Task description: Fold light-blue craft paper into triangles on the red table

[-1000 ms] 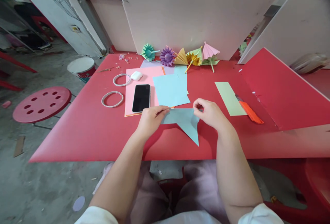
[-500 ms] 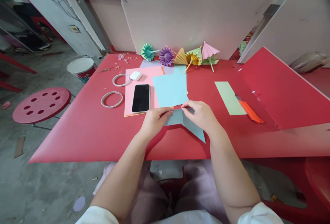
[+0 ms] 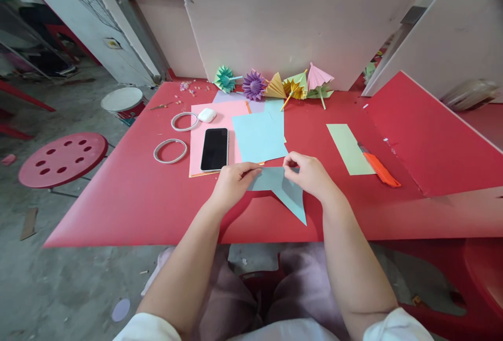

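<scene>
A folded light-blue sheet of paper (image 3: 277,181) is held up near the table's front edge, one pointed corner hanging down to the right. My left hand (image 3: 236,179) pinches its upper left edge between thumb and fingers. At the upper right edge my right hand (image 3: 305,171) grips the same paper, fingertips pressed together. Just beyond the hands lies a flat light-blue sheet (image 3: 259,134), overlapping a stack of pink paper (image 3: 198,147). A black-screened phone (image 3: 214,149) rests on the pink stack, left of my left hand.
Two tape rolls (image 3: 170,151) and a white earphone case (image 3: 207,115) lie at left. Folded paper umbrellas (image 3: 254,85) line the back wall. On the right are a green paper strip (image 3: 348,150), an orange utility knife (image 3: 382,169) and a raised red board (image 3: 436,142). A red stool (image 3: 63,160) stands left.
My right hand has slid a little to the right along the paper's top edge, away from my left hand. The hanging corner has swung slightly left and down.
</scene>
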Action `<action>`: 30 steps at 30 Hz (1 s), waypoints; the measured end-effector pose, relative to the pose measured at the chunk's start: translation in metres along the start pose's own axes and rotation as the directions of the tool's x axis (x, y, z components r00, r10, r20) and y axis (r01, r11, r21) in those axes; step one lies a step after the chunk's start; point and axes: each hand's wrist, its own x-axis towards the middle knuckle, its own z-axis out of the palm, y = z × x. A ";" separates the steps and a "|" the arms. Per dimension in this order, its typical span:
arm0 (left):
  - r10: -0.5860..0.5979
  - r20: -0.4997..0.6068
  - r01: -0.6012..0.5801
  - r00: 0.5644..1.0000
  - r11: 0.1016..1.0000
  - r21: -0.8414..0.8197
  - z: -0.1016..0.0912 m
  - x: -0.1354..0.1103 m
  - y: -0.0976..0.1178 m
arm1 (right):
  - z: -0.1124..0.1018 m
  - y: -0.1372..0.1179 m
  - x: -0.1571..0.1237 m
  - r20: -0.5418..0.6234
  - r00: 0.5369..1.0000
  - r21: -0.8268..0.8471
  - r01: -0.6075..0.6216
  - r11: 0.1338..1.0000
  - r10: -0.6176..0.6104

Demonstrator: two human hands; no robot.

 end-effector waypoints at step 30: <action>0.161 0.115 -0.190 0.980 0.927 0.324 -0.010 0.001 0.006 | 0.007 -0.012 0.001 -0.102 0.978 -0.171 0.165 0.971 -0.184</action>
